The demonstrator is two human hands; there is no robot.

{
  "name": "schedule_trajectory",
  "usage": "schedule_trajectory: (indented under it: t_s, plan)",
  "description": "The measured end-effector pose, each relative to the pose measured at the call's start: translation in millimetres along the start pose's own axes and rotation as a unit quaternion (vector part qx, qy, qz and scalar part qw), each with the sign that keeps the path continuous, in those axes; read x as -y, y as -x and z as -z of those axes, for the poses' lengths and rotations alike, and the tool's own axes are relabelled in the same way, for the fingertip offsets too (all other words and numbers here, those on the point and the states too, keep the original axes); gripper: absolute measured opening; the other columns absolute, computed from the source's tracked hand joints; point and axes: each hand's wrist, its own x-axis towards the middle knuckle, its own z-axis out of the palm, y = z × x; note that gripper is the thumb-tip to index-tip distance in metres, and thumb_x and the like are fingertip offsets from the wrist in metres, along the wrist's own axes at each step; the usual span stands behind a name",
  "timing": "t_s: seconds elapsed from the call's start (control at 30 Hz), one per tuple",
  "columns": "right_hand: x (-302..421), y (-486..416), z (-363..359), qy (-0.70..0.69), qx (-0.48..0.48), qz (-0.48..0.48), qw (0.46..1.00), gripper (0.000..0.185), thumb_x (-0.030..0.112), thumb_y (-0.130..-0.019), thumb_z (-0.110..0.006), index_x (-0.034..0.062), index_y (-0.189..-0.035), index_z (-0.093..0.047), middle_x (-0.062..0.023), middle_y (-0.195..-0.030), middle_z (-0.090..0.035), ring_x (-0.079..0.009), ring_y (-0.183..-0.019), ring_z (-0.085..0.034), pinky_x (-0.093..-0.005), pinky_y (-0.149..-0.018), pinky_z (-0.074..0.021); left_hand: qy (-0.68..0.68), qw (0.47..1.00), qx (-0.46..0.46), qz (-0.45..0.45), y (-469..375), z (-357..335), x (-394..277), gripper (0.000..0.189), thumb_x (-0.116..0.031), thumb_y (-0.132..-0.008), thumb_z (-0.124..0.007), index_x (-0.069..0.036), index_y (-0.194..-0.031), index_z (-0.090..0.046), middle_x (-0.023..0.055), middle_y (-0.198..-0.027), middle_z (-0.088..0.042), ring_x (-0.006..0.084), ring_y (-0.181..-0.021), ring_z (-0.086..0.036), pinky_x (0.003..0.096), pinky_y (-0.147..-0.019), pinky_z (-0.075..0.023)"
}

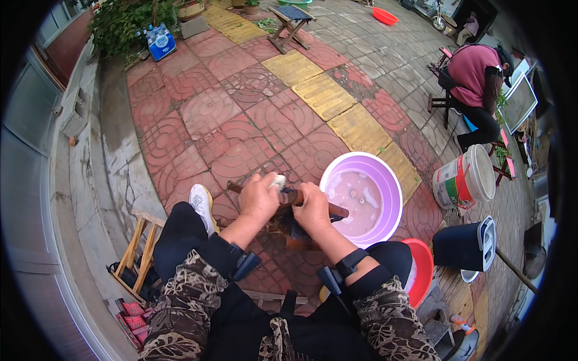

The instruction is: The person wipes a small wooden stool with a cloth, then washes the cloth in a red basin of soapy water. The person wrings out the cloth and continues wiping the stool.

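Between my knees is a brown wooden folding stool [337,210] with dark webbing, tilted and partly hidden by my hands. My left hand [258,198] holds a small whitish cloth or sponge [278,181] at the stool's far bar. The fingers of my right hand [311,208] are closed around a wooden bar of the same stool. Just right of that hand stands a lavender plastic basin [392,180] of cloudy, sudsy water. One end of the stool overlaps the basin's near-left rim in view; whether they touch I cannot tell.
A red basin [422,270] sits beside my right knee, near a dark blue bucket [456,246] and a white paint pail [465,178]. Folded wooden stools [141,252] lie at left. Another folding stool [291,25] stands ahead. A seated person [474,81] bends over at right.
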Motion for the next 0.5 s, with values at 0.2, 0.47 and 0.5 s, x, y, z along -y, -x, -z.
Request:
schedule_trajectory:
  t_s: [0.2,0.47,0.5]
  plan:
    - [-2.6,-4.5,-1.7,0.002,0.000,-0.031,1.000,0.021,0.006,-0.067,-0.070,0.0076,-0.083,-0.056,-0.0137,-0.087,-0.059,-0.0365,-0.092,-0.057,-0.0476,-0.077,-0.0423,0.088,0.984,-0.075,-0.138,9.8,4.6,-14.7,0.036,-0.005,-0.083,-0.062,-0.008,-0.119,-0.065,0.0156,-0.092,-0.061,0.0336,-0.084,-0.063,0.0382,-0.072,-0.0508]
    - [-8.7,-1.7,10.0,-0.014,-0.008,-0.057,0.998,0.020,0.004,-0.069,-0.071,0.0052,-0.081,-0.056,-0.0150,-0.084,-0.059,-0.0382,-0.088,-0.058,-0.0477,-0.074,-0.0452,-0.052,0.989,0.045,-0.128,22.4,-13.8,19.5,0.037,-0.015,-0.083,-0.065,-0.017,-0.120,-0.064,0.0098,-0.095,-0.057,0.0317,-0.085,-0.063,0.0432,-0.071,-0.0523]
    - [-11.9,-1.3,13.6,-0.021,-0.007,-0.053,0.998,0.020,0.004,-0.069,-0.071,0.0049,-0.080,-0.056,-0.0152,-0.084,-0.059,-0.0385,-0.088,-0.058,-0.0475,-0.074,-0.0456,-0.039,0.992,0.078,-0.096,21.2,-14.1,20.7,0.037,-0.014,-0.083,-0.064,-0.017,-0.120,-0.064,0.0102,-0.095,-0.057,0.0317,-0.086,-0.064,0.0431,-0.072,-0.0520]
